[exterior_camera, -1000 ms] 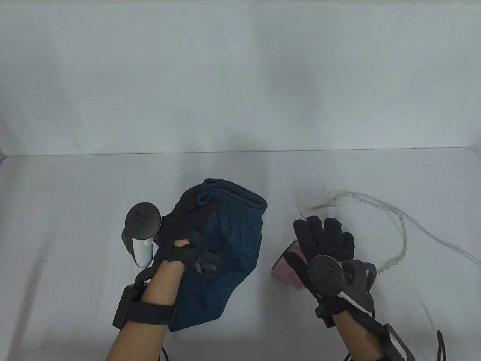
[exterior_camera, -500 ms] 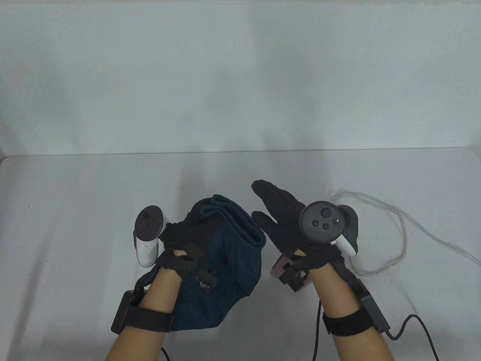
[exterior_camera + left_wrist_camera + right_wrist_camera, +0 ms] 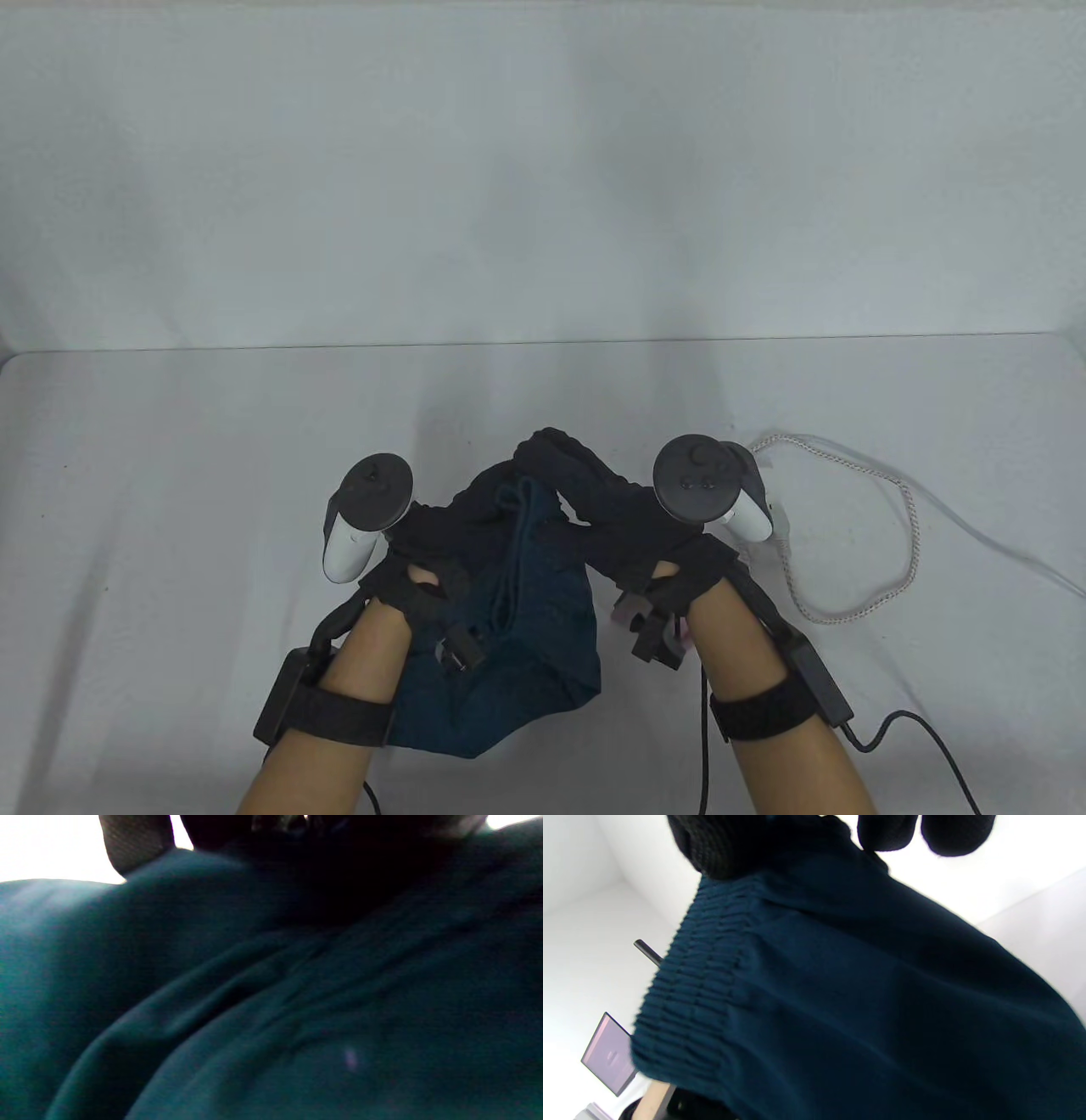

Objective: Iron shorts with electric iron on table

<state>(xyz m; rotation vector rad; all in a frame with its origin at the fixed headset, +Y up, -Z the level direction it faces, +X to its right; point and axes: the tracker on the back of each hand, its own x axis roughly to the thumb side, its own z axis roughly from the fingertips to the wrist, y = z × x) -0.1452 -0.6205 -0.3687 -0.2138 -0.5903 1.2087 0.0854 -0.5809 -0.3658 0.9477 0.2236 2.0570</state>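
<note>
The dark teal shorts hang bunched between both hands above the table's front middle. My left hand grips the waistband's left side. My right hand grips the waistband's right side, with its fingers curled over the cloth. The right wrist view shows the ribbed waistband under my right fingers. In the left wrist view the teal cloth fills the frame below my left fingers. The pink iron lies on the table, mostly hidden under my right wrist.
The iron's braided white cord loops over the table's right side, and a thin white cable runs off the right edge. The white table meets a white back wall. Black glove cables trail at the front right.
My right hand left the iron, moved left and took hold of the waistband. Both hands have lifted the shorts, which are now more bunched.
</note>
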